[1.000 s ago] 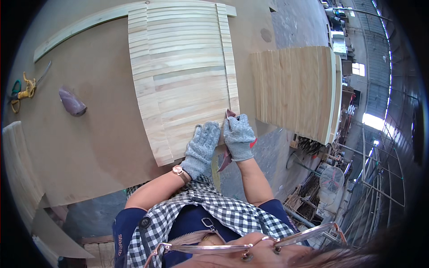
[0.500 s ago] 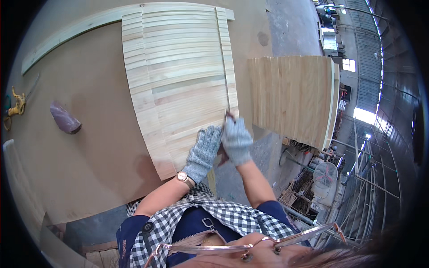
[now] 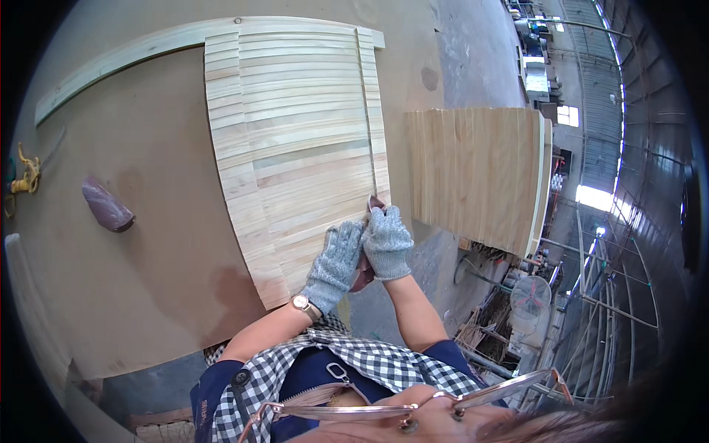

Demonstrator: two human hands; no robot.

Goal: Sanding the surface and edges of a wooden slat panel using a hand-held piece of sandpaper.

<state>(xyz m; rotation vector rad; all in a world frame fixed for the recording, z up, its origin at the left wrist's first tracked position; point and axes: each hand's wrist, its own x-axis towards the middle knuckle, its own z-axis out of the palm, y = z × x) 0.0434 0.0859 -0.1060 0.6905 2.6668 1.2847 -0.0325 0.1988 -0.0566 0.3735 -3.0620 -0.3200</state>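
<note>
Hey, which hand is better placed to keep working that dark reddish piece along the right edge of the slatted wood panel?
Probably the right hand: its gloved fingers sit on the dark reddish piece at the slatted wood panel edge. The left hand lies lower, behind it.

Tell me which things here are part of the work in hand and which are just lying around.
In use: left hand, right hand, reddish tool between them, slatted wood panel.
Lying about: second wood panel, purple block, yellow clamp.

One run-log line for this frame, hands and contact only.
left hand: gloved, on wood panel edge | right hand: gloved, gripping reddish tool at panel edge | grey block: apart, untouched
</note>
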